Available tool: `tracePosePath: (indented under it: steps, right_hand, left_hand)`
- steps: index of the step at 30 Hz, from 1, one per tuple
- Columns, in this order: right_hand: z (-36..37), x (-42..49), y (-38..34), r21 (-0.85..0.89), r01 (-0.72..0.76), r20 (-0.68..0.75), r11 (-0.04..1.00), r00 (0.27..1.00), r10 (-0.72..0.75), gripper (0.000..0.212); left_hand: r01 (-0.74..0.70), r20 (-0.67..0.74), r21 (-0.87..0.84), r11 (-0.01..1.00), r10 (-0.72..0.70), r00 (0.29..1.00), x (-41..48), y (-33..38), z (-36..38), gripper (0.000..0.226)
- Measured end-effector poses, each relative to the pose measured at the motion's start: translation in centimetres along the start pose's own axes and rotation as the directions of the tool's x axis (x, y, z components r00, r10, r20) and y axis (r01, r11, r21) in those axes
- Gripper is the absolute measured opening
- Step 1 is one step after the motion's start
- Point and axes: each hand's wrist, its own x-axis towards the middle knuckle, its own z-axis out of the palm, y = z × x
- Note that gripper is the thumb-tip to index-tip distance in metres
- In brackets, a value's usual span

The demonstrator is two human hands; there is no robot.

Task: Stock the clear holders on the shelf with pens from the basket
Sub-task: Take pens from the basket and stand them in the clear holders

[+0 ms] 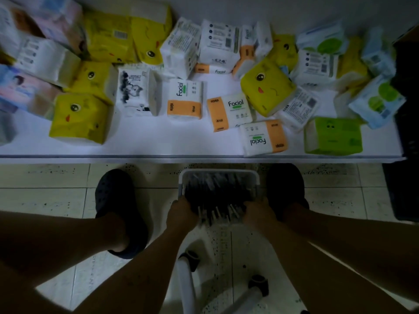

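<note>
A white basket (218, 172) sits on the tiled floor between my two feet, below the shelf edge. It is full of dark pens (217, 191) with pale ends pointing toward me. My left hand (181, 211) is down in the near left of the basket, fingers curled round a bunch of pens. My right hand (258, 213) is at the near right, also curled round the pens. The scene is dim and the fingertips are hidden among the pens. No clear holders are in view.
A white shelf (158, 141) above the basket carries several tissue packs: yellow, white-and-orange "Facial", green and blue ones. Dark clogs (118, 200) flank the basket. A white stool frame with black joints (190, 279) stands below my arms. A dark object fills the right edge.
</note>
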Motion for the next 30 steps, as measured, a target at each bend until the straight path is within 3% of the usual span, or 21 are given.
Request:
tracePosePath:
  steps: [4, 8, 13, 18, 20, 26, 30]
  right_hand:
    - [0.0, -0.2, -0.6, 0.064, 0.027, -0.061, 0.998, 0.998, -0.023, 0.029]
    - [-0.4, -0.5, -1.9, 0.194, -0.021, -0.050, 0.981, 0.998, 0.032, 0.036]
    - [-0.1, -1.0, -2.9, 0.432, -0.031, -0.079, 0.901, 0.994, 0.072, 0.027]
    - [0.2, -0.9, -2.9, 0.609, -0.048, 0.006, 0.792, 0.998, 0.055, 0.014]
    - [-0.1, -0.8, -2.9, 0.604, -0.059, 0.001, 0.795, 0.997, 0.073, 0.024]
    - [-1.0, -0.9, -2.6, 0.651, -0.094, -0.092, 0.754, 0.975, 0.202, 0.026]
    - [-2.5, -2.3, -2.7, 0.547, -0.077, -0.193, 0.834, 0.957, 0.216, 0.020]
  left_hand:
    - [0.093, 0.013, -0.213, 0.973, -0.092, 0.996, -0.4, 0.7, -0.1, 0.051]
    - [0.145, 0.036, -0.357, 0.923, -0.141, 0.989, -1.0, 1.5, -0.3, 0.051]
    - [0.140, 0.081, -0.435, 0.890, -0.116, 0.990, -1.9, 1.7, -0.6, 0.033]
    - [0.140, 0.130, -0.429, 0.893, -0.092, 0.987, -2.9, 0.6, -0.4, 0.045]
    - [0.108, 0.145, -0.418, 0.902, -0.052, 0.988, -3.3, 0.3, -0.2, 0.041]
    - [0.092, 0.125, -0.447, 0.890, -0.039, 0.991, -3.0, 0.3, -0.5, 0.030]
    - [0.075, 0.168, -0.461, 0.884, 0.004, 0.986, -3.3, 1.0, -0.9, 0.021]
